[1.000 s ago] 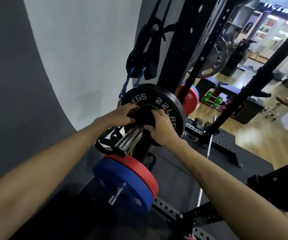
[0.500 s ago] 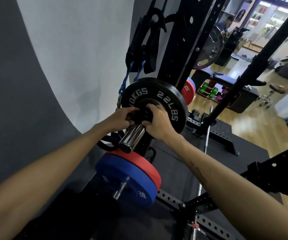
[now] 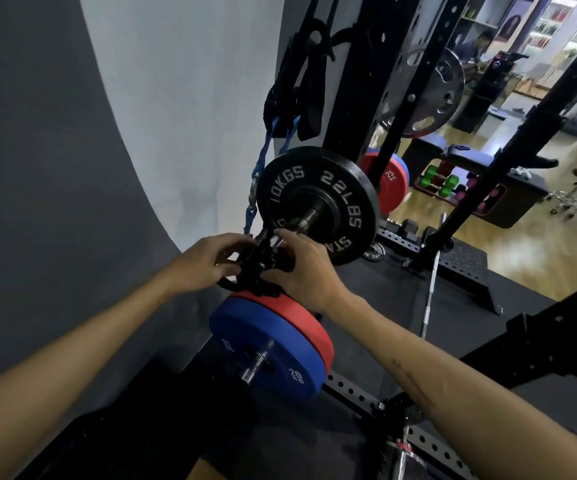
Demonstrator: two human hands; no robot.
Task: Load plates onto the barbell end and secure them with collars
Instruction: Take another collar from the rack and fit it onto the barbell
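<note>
Both hands have slid back from the plate's hub toward me, out to the near tip of the sleeve, and they now hold a black collar between them. I see my left hand [image 3: 207,263] curled against the collar's [image 3: 263,265] left side, fingers bent around it, and my right hand [image 3: 306,268] closed on its right side with thumb and fingers pinching. Motion blur hides whether the collar sits on the sleeve or just off its end; I cannot tell. Farther along the barbell sleeve [image 3: 309,216] the black plate [image 3: 318,202] marked 10KGS and 22LBS sits upright, its centre now uncovered. Below my hands, a blue 20 kg plate [image 3: 266,355] and a red plate [image 3: 301,317] hang stacked on a low rack peg. Behind the black plate stands the black rack upright [image 3: 377,74].
</note>
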